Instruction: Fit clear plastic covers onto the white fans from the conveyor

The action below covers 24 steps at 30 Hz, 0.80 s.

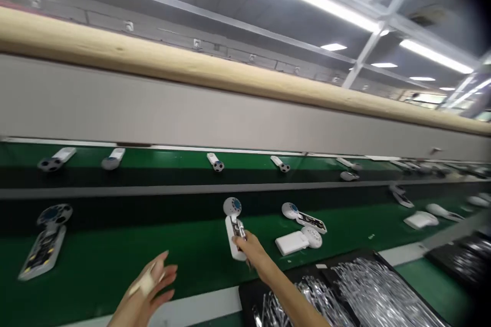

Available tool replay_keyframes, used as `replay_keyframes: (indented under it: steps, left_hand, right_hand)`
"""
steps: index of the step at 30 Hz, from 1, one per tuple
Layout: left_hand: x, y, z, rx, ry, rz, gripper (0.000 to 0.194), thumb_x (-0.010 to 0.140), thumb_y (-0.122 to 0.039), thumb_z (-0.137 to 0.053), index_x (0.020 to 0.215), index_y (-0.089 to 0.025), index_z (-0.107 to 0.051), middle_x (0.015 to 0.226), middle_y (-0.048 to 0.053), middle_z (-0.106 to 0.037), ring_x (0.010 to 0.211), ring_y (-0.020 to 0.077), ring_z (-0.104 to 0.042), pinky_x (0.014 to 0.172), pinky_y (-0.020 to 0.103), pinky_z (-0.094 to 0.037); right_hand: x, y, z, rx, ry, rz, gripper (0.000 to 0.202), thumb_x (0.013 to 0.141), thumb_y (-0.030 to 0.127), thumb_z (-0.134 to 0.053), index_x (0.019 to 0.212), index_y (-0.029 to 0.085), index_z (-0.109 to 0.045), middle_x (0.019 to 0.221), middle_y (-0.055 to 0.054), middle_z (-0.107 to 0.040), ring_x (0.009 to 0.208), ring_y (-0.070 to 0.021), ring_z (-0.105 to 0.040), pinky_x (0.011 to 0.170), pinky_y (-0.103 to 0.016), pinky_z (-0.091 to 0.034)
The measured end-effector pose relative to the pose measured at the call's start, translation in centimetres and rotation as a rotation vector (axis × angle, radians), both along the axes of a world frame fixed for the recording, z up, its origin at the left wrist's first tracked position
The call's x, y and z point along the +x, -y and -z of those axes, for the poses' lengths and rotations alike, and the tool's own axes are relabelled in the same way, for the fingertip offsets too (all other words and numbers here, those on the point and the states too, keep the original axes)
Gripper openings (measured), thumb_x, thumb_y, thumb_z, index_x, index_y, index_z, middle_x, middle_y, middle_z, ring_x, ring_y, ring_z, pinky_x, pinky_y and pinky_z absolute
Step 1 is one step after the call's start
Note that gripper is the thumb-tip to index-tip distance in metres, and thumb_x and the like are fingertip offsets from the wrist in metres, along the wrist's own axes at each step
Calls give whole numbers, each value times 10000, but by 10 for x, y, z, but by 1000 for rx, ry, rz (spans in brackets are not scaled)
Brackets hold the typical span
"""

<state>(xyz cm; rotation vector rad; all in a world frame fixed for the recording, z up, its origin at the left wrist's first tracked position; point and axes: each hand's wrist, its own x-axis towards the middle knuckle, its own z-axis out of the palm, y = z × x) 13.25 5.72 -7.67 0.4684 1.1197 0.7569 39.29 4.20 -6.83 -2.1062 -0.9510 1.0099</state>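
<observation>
On the green belt, slightly right of centre, lies a white device [232, 208] with a round head and an opened rectangular body. My right hand [247, 248] is at the lower part of that body, its thumb and fingers closed round something whose outline is blurred. My left hand [151, 283] hovers over the near edge of the belt, fingers apart, holding nothing; a pale strip is wrapped on it. To the right lie a closed white device [293, 242] and an open one [312, 221]. Another open device [44, 250] with a football-patterned head is at the far left.
Black trays [322, 276] full of shiny metal parts stand at the lower right. A second green lane [172, 159] behind a grey divider carries more devices. A grey panel with a wooden pole [184, 69] on top runs across the back.
</observation>
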Motion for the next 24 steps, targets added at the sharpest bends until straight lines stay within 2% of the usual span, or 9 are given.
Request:
replay_keyframes:
  steps: [2, 5, 7, 9, 13, 17, 19, 21, 24]
  left_hand:
    - [7, -4, -22, -37, 198, 38, 826, 691, -571, -642, 1344, -156, -353, 1172, 203, -596, 1135, 352, -533, 883, 458, -473]
    - [9, 2, -43, 23, 427, 61, 677, 748, -497, -627, 1278, -132, -414, 1073, 186, -648, 1048, 313, -597, 908, 451, -450]
    - [3, 13, -50, 81, 447, 8, 542, 752, -451, -643, 1155, -111, -515, 980, 163, -683, 982, 293, -628, 901, 433, -455]
    - [-5, 27, -56, 121, 399, -59, 453, 733, -430, -668, 1044, -113, -582, 927, 142, -697, 949, 291, -639, 887, 424, -464]
    - [-20, 49, -67, 174, 343, -107, 441, 700, -430, -693, 1006, -121, -618, 945, 126, -697, 978, 301, -626, 887, 415, -465]
    - [-20, 65, -80, 159, 350, -67, 513, 679, -463, -694, 1056, -124, -612, 1004, 127, -688, 1001, 310, -610, 868, 399, -474]
    - [-18, 70, -84, 151, 328, -79, 560, 652, -449, -720, 1104, -142, -596, 1020, 117, -687, 1005, 303, -609, 862, 375, -478]
    - [-18, 73, -87, 152, 311, -101, 590, 639, -431, -733, 1132, -145, -582, 1025, 118, -685, 1001, 303, -611, 855, 368, -484]
    - [-20, 75, -95, 161, 304, -123, 579, 653, -444, -717, 1120, -130, -578, 1040, 134, -677, 1012, 322, -606, 835, 391, -503]
  right_hand:
    - [-35, 24, -15, 107, -61, -212, 133, 751, 205, -542, 868, 173, -597, 742, 7, -630, 710, -156, -608, 614, -247, -459]
    - [-83, 60, -32, 252, -68, -539, 459, 625, 144, -594, 1077, 221, -571, 873, -12, -663, 770, -202, -627, 659, -284, -478]
    - [-105, 79, -35, 284, 23, -629, 624, 623, 204, -646, 1223, 265, -490, 996, -42, -650, 833, -250, -638, 678, -323, -494]
    - [-119, 93, -31, 318, 142, -590, 688, 668, 341, -676, 1300, 268, -415, 1071, -82, -621, 849, -282, -642, 666, -346, -504]
    - [-139, 106, -26, 445, 338, -371, 666, 805, 528, -532, 1369, 272, -287, 1050, -102, -603, 762, -278, -652, 571, -339, -499]
    - [-165, 110, -39, 491, 482, -353, 502, 881, 531, -384, 1326, 299, -368, 929, -77, -562, 628, -245, -630, 473, -326, -472]
    - [-176, 113, -43, 479, 541, -339, 491, 890, 522, -361, 1320, 289, -401, 888, -81, -531, 640, -253, -613, 454, -327, -467]
    - [-183, 117, -42, 493, 588, -312, 511, 890, 517, -359, 1351, 298, -374, 938, -106, -523, 765, -292, -608, 527, -366, -501]
    - [-187, 124, -32, 545, 576, -314, 572, 899, 496, -343, 1429, 339, -198, 1053, -119, -534, 909, -317, -580, 678, -427, -514]
